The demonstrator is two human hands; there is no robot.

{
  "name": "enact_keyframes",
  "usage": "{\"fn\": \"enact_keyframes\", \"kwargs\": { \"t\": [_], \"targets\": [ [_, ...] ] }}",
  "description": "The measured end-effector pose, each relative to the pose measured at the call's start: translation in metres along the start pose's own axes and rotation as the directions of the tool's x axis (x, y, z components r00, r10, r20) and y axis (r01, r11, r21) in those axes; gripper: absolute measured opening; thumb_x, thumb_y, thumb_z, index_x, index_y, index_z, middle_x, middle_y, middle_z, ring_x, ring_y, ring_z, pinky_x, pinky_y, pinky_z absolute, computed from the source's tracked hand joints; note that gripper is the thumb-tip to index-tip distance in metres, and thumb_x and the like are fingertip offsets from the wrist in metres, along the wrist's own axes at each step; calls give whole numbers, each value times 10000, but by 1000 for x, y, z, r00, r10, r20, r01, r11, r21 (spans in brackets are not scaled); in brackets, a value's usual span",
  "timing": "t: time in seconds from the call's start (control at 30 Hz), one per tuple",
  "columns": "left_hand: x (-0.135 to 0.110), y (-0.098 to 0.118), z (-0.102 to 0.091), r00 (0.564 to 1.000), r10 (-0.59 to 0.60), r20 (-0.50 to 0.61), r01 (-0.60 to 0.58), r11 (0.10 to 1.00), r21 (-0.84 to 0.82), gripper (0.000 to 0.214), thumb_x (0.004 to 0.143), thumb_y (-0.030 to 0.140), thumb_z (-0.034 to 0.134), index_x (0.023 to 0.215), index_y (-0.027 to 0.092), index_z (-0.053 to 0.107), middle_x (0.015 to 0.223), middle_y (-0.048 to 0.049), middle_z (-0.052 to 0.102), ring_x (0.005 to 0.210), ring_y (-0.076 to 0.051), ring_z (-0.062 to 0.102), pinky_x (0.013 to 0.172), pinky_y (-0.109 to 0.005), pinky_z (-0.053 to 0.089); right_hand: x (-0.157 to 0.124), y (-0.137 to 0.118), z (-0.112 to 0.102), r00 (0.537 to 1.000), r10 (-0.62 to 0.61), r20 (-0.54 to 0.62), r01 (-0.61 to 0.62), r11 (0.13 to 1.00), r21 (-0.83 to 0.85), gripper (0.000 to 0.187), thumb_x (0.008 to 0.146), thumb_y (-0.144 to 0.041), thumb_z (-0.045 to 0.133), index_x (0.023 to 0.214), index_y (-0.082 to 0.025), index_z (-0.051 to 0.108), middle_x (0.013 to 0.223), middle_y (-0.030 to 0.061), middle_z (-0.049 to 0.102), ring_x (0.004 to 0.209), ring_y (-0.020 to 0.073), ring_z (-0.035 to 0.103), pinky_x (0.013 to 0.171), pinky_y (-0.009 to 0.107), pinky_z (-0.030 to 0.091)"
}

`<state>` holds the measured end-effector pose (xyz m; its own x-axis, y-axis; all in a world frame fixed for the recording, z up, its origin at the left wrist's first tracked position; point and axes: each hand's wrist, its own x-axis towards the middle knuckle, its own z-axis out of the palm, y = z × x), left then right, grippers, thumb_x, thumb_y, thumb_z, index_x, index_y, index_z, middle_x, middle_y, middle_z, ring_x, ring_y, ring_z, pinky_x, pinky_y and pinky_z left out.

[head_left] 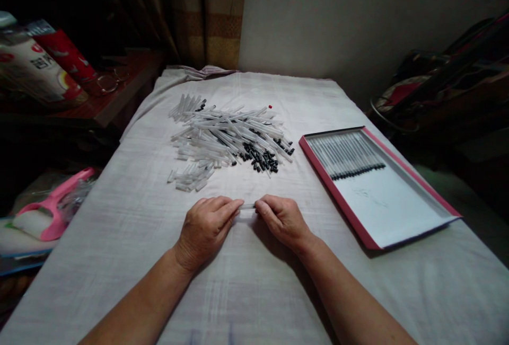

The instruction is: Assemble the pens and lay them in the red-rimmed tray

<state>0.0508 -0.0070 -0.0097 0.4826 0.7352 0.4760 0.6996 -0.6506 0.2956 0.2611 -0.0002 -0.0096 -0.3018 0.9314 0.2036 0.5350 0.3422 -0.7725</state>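
My left hand (207, 226) and my right hand (281, 219) rest side by side on the white cloth (246, 281), fingertips nearly meeting. Between them they pinch a short clear plastic tube (247, 206), each hand closed on one end. Beyond the hands lies a pile of clear tubes (222, 133) with a cluster of small black caps (264, 158) at its right side. A few shorter clear pieces (191, 178) lie apart at the pile's near left.
A red-edged shallow box lid (397, 202) at the right holds a row of finished tubes (345, 155) with dark tips. A wooden shelf (107, 106) with packages and glasses stands left. Bags (449, 80) sit far right. A pink tool (51, 207) lies low left.
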Motion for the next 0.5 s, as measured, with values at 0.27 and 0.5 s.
{"fn": "enact_keyframes", "kwargs": {
  "t": [0.27,0.5],
  "targets": [
    [1,-3,0,1000,-16,-16,16,1000,10,240,963,252,495,1114,180,667,917,-53,714,777,-175,643,704,-298,477,-1,3,3,1000,8,-24,-4,987,161,84,876,-234,541,914,-200,607,770,12,682,673,128,626,655,233,480],
    [1,-3,0,1000,-28,-1,28,1000,-5,244,964,260,493,1112,190,673,915,-52,714,784,-172,649,710,-300,488,-1,5,3,998,65,4,-65,985,163,108,881,-267,557,959,-204,597,734,1,674,643,127,613,637,239,476]
  ]
}}
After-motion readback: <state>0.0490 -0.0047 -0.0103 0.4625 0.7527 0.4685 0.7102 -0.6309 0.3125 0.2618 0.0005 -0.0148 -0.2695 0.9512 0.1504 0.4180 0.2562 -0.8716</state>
